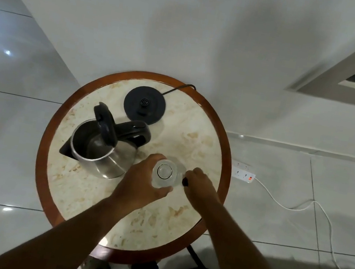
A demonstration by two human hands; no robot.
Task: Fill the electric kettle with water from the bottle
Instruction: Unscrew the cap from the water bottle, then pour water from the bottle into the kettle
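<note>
A steel electric kettle [99, 152] stands on the round table [206, 134] at centre left, its black lid tipped up and its inside visible. A clear plastic bottle [164, 174] stands upright to its right, seen from above with its neck uncapped. My left hand [141, 182] wraps around the bottle's left side. My right hand [199, 185] sits just right of the bottle, fingers pinched on a small dark cap [185, 181].
The kettle's black base [145, 104] lies at the back of the table, its cord running off the far edge. A white power strip [243, 174] with a white cable lies on the tiled floor to the right. A wall stands behind the table.
</note>
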